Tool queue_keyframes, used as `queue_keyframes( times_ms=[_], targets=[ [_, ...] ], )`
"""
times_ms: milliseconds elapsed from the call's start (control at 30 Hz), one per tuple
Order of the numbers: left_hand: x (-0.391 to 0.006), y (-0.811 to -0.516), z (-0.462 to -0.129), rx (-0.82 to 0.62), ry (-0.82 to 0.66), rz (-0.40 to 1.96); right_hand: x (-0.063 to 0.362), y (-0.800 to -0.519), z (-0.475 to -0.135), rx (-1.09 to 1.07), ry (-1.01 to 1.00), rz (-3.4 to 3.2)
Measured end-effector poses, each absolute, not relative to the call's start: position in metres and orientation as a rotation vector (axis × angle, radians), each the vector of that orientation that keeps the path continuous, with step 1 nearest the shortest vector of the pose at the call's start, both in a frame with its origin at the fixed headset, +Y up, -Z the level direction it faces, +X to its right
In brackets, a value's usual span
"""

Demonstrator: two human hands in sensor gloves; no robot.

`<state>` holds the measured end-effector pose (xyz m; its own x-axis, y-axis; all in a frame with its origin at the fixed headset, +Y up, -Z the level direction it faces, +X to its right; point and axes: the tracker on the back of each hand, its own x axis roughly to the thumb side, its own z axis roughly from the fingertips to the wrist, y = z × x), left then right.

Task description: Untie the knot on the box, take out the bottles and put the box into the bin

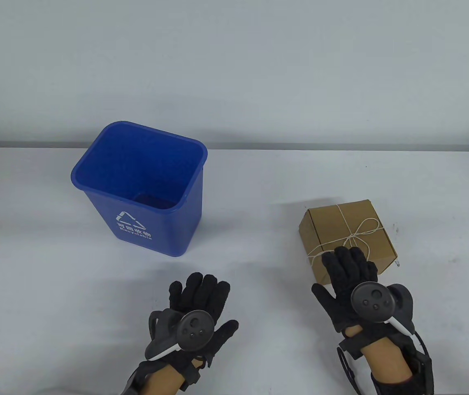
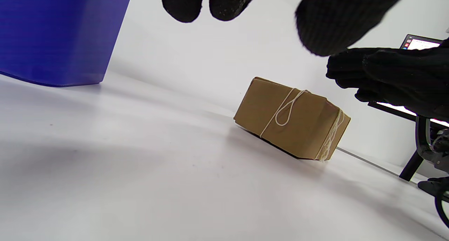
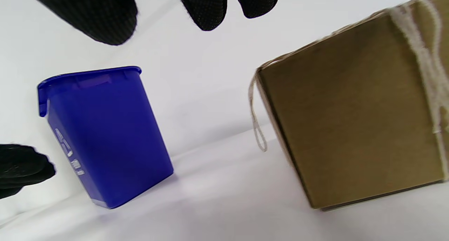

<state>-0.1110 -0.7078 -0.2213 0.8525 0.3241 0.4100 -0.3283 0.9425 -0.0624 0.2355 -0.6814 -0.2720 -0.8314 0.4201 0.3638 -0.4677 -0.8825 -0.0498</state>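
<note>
A brown cardboard box (image 1: 346, 238) sits on the white worktop (image 1: 53, 288), toward the right side and nearer the front edge than the back. Pale twine (image 1: 343, 222) is wound round it both ways and tied on the lid in a bow knot (image 1: 356, 236), whose loops and loose ends lie across the top; in the left wrist view one loop of twine hangs down the box's side. The lid is closed, so nothing inside can be seen.

The right hand (image 1: 351, 284), in a black sensor glove with a tracker (image 1: 372, 304) strapped to its back, hovers at the box's near edge. Its fingers (image 1: 347, 259) are straight and spread, their tips over the lid just beside the knot; whether they touch the cardboard or the twine cannot be told. They hold nothing.

The left hand (image 1: 197, 312) is well apart from the box, near the front edge around the middle of the worktop, palm down. Its fingers (image 1: 199, 290) are extended and close together, holding nothing.

A blue recycling bin (image 1: 144, 189) with a white triangle symbol and lettering on its front stands upright toward the left, further back than the box and well apart from it.
</note>
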Motion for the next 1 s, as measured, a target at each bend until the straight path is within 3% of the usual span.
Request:
queue_keyframes(
  times_ms=[467,700,1000],
  targets=[
    [-0.110,-0.710,-0.222,-0.008,-0.438,0.346,0.278,-0.682,-0.305,0.257,-0.217,2.655],
    [-0.111,-0.710,-0.222,-0.004,-0.434,0.356,0.321,-0.693,-0.320,0.085,-0.187,2.620],
    [-0.111,-0.709,-0.221,0.002,-0.436,0.367,0.335,-0.710,-0.328,-0.021,-0.128,2.538]
  ],
)
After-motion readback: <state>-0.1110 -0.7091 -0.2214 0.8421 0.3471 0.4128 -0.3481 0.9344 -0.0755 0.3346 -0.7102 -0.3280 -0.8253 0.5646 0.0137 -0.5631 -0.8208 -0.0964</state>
